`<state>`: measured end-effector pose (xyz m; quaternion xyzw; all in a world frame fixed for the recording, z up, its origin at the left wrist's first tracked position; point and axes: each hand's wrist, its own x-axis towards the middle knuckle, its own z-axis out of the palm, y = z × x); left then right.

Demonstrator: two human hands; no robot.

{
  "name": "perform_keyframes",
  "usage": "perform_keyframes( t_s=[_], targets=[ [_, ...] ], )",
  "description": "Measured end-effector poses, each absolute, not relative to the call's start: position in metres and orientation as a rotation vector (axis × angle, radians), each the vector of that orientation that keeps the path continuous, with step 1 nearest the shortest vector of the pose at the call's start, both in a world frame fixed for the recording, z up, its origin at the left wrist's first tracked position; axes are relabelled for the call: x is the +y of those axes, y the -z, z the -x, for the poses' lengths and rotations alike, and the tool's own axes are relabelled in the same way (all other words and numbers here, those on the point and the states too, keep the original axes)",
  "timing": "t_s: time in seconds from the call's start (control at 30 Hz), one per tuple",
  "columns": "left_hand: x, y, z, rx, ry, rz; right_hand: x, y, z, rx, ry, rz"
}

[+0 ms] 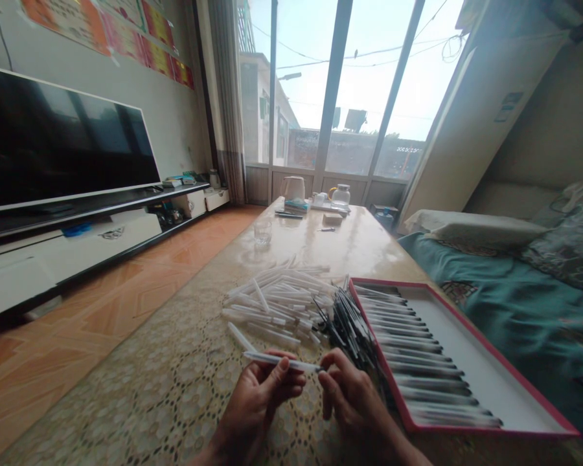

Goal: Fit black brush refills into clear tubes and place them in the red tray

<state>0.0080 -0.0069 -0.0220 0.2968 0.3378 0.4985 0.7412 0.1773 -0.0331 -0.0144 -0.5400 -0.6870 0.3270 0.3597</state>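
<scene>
My left hand (265, 391) pinches a white pen barrel (272, 360) and holds it level above the table. My right hand (344, 388) is closed at the barrel's right end, its fingertips on the tip; what they pinch there is too small to make out. Just beyond lie a heap of white pen barrels (279, 301) and a bundle of thin dark refills (347, 323). To the right a red-edged box lid (471, 336) holds a row of finished pens along its left side.
A long patterned table (175, 375) runs away from me, with a glass (263, 232), a kettle (293, 188) and a jug (341, 195) at its far end. A television (63, 142) stands at left. A teal-covered sofa (529, 310) sits at right.
</scene>
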Motion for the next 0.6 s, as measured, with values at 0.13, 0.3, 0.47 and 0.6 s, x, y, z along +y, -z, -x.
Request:
perform_keyframes(
  t_s=[0.13, 0.3, 0.47, 0.6],
  targets=[
    [-0.0075, 0.0199, -0.0083, 0.764, -1.083, -0.642, -0.0336, 0.0145, -0.1772, -1.799, -0.863, 1.393],
    [-0.0081, 0.0227, -0.0077, 0.754, -1.079, -0.677, -0.0325, 0.0145, -0.1779, -1.806, -0.823, 1.403],
    [-0.0078, 0.024, -0.0079, 0.746, -1.084, -0.694, -0.034, 0.0132, -0.1753, -1.761, -0.864, 1.399],
    [-0.0077, 0.0214, -0.0087, 0.74, -1.072, -0.713, -0.0349, 0.0154, -0.1724, -1.604, -1.108, 1.358]
  ],
)
